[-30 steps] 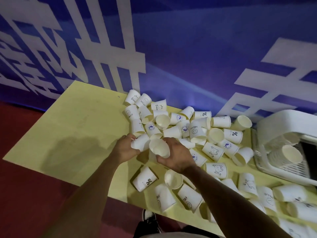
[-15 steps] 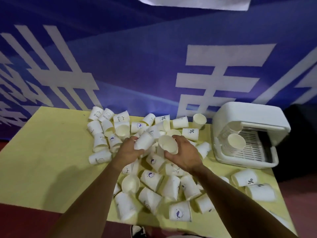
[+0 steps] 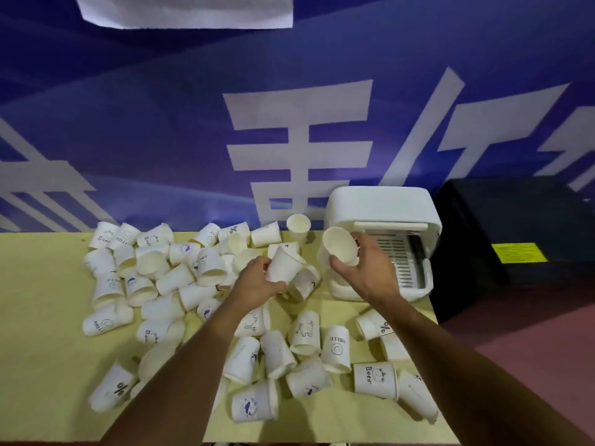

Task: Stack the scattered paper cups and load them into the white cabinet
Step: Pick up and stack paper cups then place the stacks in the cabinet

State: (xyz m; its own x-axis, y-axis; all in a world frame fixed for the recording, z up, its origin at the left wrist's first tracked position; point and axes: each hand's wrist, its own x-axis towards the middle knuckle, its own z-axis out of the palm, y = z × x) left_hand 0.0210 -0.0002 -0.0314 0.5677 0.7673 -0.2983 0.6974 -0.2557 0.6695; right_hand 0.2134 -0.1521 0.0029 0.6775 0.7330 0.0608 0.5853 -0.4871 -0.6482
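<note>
Fingers [image 3: 256, 263] of our left hand [image 3: 257, 281] are wrapped round a cup [image 3: 285, 265], thumb under it, mouth tipped up and right, just over the pile [image 3: 180, 275] on the bench [image 3: 42, 342]. Our right hand [image 3: 370, 272] grips a second cup [image 3: 341, 244], thumb below and fingers behind, mouth facing us, right in front of the cabinet [image 3: 383, 204] opening. The two cups are near but not touching. Half a second ago both hands were close together over the middle of the pile; since then the right one has swung across to the cabinet and the left has trailed after it.
</note>
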